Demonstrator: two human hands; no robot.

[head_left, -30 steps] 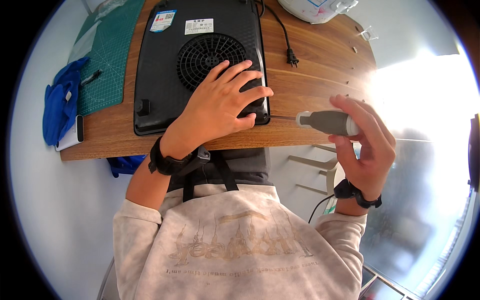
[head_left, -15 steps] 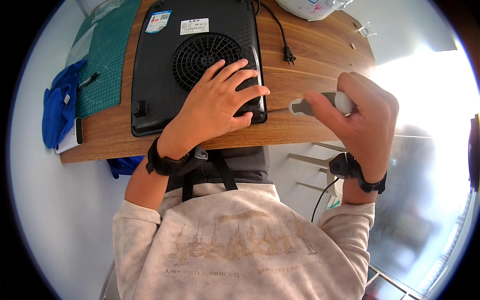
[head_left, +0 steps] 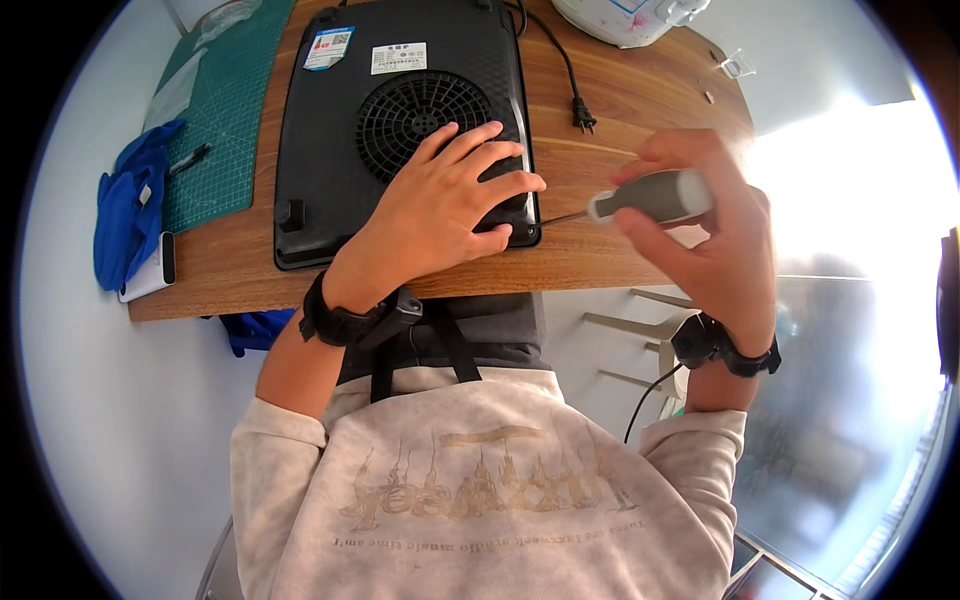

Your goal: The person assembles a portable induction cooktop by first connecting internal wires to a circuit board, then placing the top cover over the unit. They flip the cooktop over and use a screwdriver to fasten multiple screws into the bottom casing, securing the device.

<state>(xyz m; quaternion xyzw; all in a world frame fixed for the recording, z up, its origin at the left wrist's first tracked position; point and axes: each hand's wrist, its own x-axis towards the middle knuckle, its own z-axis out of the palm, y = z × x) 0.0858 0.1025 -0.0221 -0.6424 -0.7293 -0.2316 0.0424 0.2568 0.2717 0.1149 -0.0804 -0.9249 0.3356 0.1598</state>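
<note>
Left hand [head_left: 450, 205] lies flat, fingers spread, on the upturned black cooktop [head_left: 400, 120] at the counter's [head_left: 620, 110] near edge; right hand [head_left: 705, 235] closed around a grey-handled screwdriver [head_left: 640, 198], tip at the cooktop's near right corner.

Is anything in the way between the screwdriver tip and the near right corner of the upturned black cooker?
Nothing visible. The right hand holds the screwdriver with its shaft reaching the cooker corner over bare table. The left hand lies flat on the cooker, beside that corner.
</note>
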